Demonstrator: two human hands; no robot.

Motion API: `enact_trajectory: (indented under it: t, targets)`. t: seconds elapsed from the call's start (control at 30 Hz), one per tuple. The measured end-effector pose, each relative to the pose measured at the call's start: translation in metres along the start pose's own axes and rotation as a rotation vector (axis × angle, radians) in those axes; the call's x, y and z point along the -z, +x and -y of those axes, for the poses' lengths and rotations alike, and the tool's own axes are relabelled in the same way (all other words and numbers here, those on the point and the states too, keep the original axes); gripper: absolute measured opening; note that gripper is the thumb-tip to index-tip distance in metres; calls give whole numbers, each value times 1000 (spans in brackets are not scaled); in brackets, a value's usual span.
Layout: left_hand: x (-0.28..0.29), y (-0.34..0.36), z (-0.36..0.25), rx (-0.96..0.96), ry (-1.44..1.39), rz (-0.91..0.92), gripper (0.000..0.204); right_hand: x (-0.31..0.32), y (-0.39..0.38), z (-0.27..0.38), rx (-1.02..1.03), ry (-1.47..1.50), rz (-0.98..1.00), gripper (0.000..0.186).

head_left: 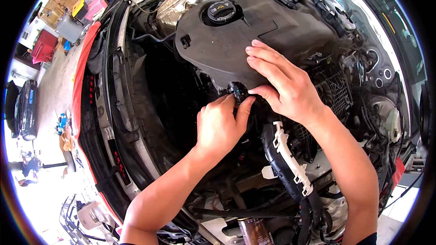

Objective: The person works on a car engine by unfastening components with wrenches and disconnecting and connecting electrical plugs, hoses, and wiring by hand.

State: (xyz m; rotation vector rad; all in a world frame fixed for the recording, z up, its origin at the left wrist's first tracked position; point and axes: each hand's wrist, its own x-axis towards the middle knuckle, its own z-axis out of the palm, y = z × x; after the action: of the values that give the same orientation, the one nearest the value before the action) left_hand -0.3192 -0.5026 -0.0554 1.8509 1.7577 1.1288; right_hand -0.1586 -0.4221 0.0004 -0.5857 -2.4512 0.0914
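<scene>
My left hand (221, 123) is closed, thumb and fingers pinching a small black plastic connector (237, 91) just below the lower edge of the dark engine cover (218, 47). Part of that connector is hidden behind the fingertips. My right hand (290, 84) rests with its fingers stretched out over the cover's lower right side. Its thumb points at the connector, close beside it; whether the two touch, I cannot tell. A round black oil filler cap (221, 11) sits on top of the cover.
Below my hands runs a thick black wiring harness (282, 163) with a white plastic holder (293, 159). A can (255, 231) stands at the bottom edge. Red cloth (84, 86) drapes the car's front at left. Farther off are a dark car (29, 109) and a red cabinet (44, 45).
</scene>
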Motion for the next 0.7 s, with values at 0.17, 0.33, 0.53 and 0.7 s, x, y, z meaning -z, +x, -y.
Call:
enact_trajectory:
  t: [0.17,0.33,0.53,0.7]
  targets:
    - [3,-1,-1,38,-13,19,34,-4,-12,15,-165,-7,-164,44]
    - [6,-3,2,154,-80,106,38,-5,-13,30,-605,135,120,28]
    - [14,5,-10,271,-319,130,48,-6,-13,25,-626,156,286,35]
    - [7,2,-1,470,-724,146,41,-12,-7,37,-660,418,179,21]
